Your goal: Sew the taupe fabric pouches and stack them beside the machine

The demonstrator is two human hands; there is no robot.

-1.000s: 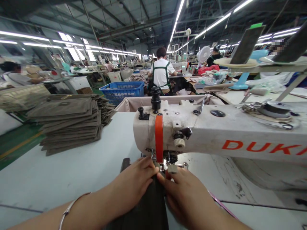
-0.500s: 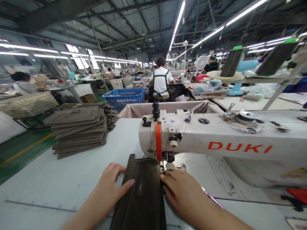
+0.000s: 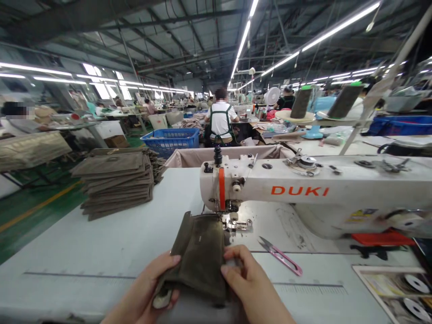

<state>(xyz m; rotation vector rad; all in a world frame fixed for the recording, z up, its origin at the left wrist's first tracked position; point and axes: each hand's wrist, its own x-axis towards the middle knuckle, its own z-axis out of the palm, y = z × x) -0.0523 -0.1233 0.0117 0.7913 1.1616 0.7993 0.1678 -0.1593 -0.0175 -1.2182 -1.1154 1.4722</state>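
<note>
A dark olive fabric piece (image 3: 202,252) with a small pale mark lies below the needle end of a white sewing machine (image 3: 249,182). Its far right corner is at the presser foot (image 3: 232,222). My left hand (image 3: 157,276) grips the near left edge, thumb on top and fingers underneath, where the cloth curls up. With thumb and forefinger, my right hand (image 3: 248,279) pinches the right edge. The near end of the fabric is lifted and blurred. Pink-handled thread snips (image 3: 285,260) lie on the table right of my right hand.
A stack of similar fabric pieces (image 3: 116,184) stands at the table's left. Behind the machine is a cloth-lined bin (image 3: 189,155), with a blue basket (image 3: 172,138) beyond. A tray of bobbins (image 3: 378,274) sits at the near right. A co-worker (image 3: 221,119) sits ahead, facing away.
Both hands have drawn back from beside the presser foot toward the near part of the fabric, now gripping its edges and lifting the near end. The snips have come into full view.
</note>
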